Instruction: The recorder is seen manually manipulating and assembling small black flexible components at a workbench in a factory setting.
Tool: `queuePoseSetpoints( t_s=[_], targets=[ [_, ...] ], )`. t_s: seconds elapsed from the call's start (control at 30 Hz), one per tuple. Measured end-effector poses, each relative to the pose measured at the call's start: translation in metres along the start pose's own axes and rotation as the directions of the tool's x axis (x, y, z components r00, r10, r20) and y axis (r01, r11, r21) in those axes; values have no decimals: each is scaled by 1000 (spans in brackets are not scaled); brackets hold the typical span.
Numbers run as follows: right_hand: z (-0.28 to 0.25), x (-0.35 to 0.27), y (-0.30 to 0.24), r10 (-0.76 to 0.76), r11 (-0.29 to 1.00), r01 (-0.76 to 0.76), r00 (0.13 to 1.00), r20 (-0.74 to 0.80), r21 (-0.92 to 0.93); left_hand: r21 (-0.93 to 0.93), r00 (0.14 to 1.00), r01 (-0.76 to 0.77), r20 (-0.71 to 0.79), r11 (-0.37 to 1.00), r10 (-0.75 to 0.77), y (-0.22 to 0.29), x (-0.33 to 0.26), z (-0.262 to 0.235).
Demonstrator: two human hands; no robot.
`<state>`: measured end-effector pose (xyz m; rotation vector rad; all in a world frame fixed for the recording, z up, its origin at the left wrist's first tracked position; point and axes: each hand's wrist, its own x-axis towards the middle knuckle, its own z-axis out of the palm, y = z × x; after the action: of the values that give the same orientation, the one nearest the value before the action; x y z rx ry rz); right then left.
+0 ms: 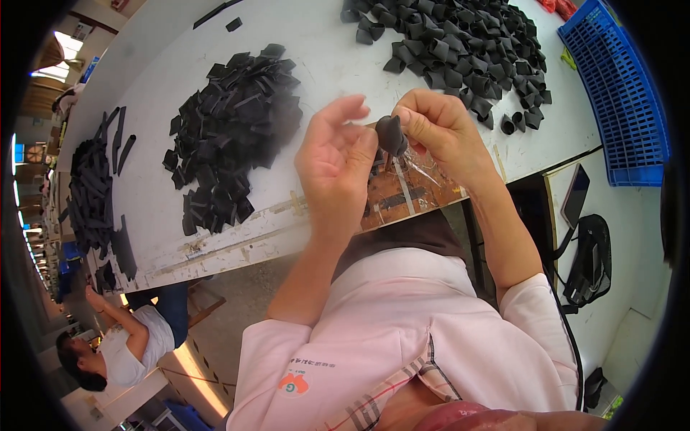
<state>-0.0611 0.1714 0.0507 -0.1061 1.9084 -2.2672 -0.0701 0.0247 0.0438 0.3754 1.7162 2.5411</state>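
Pink shirt (402, 330) | white table (323, 65) | black pieces (230, 129) | workshop floor (237, 302)

Black pieces (231, 129) lie on a white table (165, 201), beside a blue crate (618, 93); the shirt (402, 337) is pale pink with plaid trim.

Desk (316, 65): flat pieces pile (233, 129) left; folded pieces pile (460, 43) far right; strips heap (90, 190) far left edge; crate (618, 93) right, beyond desk.
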Motion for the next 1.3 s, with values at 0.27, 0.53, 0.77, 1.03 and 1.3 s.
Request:
queuePoseSetpoints(
  t_s=[0.27, 0.53, 0.77, 1.03, 1.3],
  targets=[
    [13, -22, -9, -636, 595, 461, 771, -34, -659, 295, 937, -343, 175, 892, 303, 10, 4, 4],
    [24, -17, -17, -674, 487, 369, 735, -72, -792, -332, 996, -84, -35, 940, 77, 4, 1, -7],
    [15, -10, 9, -706, 541, 470, 704, -73, -698, -258, 998, -61, -19, 964, 58, -6, -8, -11],
    [14, -14, 4, -669, 547, 452, 742, -44, -705, -224, 996, -82, -48, 971, 73, -5, -9, -13],
    [-4, -9, -21, -356, 934, 354, 911, -207, -48, 303, 990, -97, -72, 948, 125, -1, 8, -35]
  ],
)
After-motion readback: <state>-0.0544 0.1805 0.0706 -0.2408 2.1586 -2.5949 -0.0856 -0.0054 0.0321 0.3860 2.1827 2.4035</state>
